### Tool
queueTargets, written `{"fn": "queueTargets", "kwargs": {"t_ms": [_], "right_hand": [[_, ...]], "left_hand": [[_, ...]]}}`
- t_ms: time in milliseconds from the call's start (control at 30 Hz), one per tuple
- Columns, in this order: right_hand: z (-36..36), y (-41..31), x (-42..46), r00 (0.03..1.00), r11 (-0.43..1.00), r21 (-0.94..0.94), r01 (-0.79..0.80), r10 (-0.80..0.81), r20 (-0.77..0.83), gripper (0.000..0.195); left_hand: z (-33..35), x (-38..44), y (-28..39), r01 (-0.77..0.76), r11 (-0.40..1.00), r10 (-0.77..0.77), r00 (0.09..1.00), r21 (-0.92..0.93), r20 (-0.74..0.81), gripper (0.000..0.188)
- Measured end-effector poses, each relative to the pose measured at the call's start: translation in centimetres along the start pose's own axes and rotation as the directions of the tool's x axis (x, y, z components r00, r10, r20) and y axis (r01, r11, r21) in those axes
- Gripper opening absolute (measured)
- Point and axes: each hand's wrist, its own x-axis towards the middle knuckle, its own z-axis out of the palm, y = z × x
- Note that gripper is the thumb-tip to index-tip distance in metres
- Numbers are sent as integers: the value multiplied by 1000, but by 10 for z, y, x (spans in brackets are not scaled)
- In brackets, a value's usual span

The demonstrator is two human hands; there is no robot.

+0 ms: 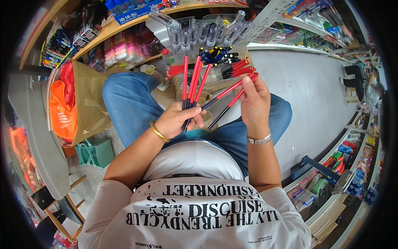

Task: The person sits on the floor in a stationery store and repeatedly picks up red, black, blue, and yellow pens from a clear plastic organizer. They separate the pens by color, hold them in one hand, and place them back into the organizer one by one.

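Note:
My left hand [183, 118] grips several red-and-dark pencils [194, 82] near their dark ends, their red ends fanned out and pointing away from me. Between thumb and fingers of my right hand [255, 99] are two more such pencils [228, 105] by the red ends; the dark end of one reaches the fingers of my left hand. Just beyond the hands, bundles of red-and-dark pencils [241, 68] lie in a container, with other red ones [175, 71] at its left. Behind them stand pens with yellow, blue and white ends [214, 56] and several clear plastic tubes [203, 32].
A brown paper bag [90, 102] holding orange and red bags stands at my left, near a teal handbag [98, 152]. Wooden shelves [124, 28] with stationery curve across the front. Stocked shelves [329, 214] line the right. Two people [354, 77] are far off at the right.

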Motion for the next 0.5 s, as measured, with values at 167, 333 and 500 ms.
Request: {"fn": "queueTargets", "kwargs": {"t_ms": [167,333,500], "right_hand": [[-22,-13,16,905,953,-185,242,-290,-310,17],[-46,-1,32,863,867,-433,247,-400,-309,18],[-61,39,46,909,872,-478,111,-284,-306,20]], "left_hand": [[-9,2,-6,-40,999,38,997,-30,-67,24],[-7,2,-4,-66,996,62,996,-56,-69,24],[-3,2,-2,-76,993,73,997,-90,-32,26]]}}
